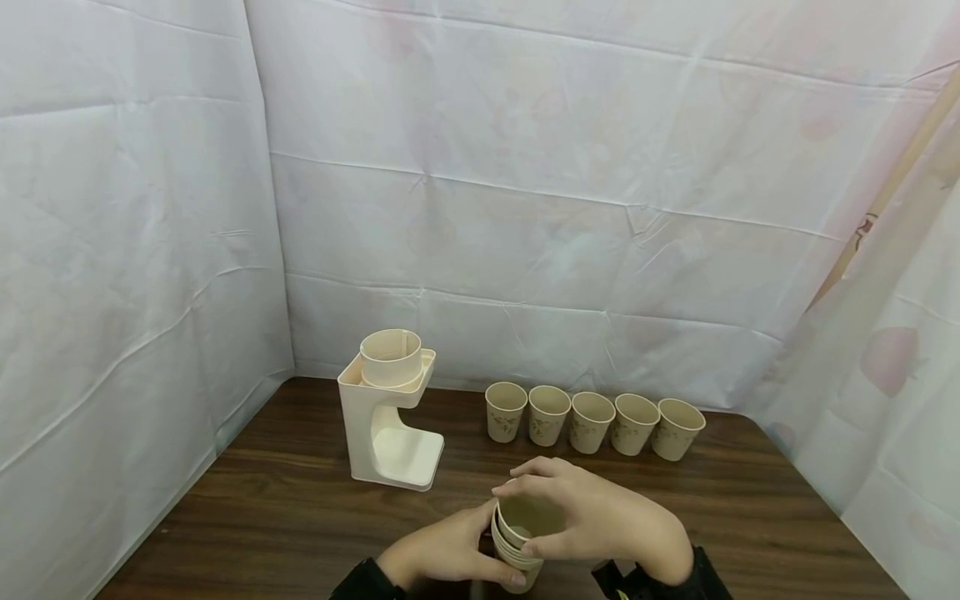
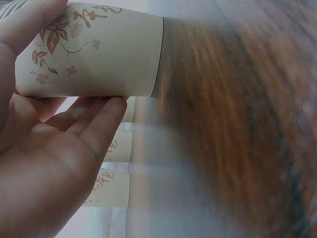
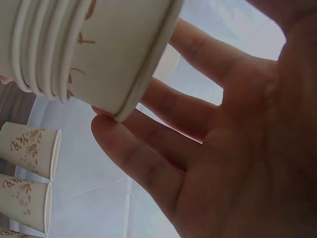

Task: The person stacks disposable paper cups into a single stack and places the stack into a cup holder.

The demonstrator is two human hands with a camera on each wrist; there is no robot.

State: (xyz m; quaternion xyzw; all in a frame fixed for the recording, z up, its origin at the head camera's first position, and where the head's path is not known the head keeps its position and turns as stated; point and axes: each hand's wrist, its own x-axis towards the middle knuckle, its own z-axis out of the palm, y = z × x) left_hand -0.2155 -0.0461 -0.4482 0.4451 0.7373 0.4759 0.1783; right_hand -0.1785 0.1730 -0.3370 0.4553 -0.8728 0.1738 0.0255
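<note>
Low in the head view, a nested stack of beige paper cups [image 1: 528, 573] stands between both hands. My left hand [image 1: 448, 546] grips the stack around its side, with the thumb across the front. In the left wrist view, the lowest cup [image 2: 104, 54] shows a brown leaf print, and its base is close to the tabletop. Above the stack, my right hand [image 1: 581, 510] holds the top cup [image 1: 531, 515] by its rim, fingers on the far side and thumb on the near side. In the right wrist view, this top cup [image 3: 124, 44] sticks out past the tightly nested rims [image 3: 42, 49].
Behind the hands, several single paper cups [image 1: 592, 422] stand upright in a row along the back of the dark wooden table [image 1: 247, 508]. To their left is a cream C-shaped stand [image 1: 362, 429] with a round open cylinder [image 1: 392, 371] on top. White curtains [image 1: 480, 233] enclose the table.
</note>
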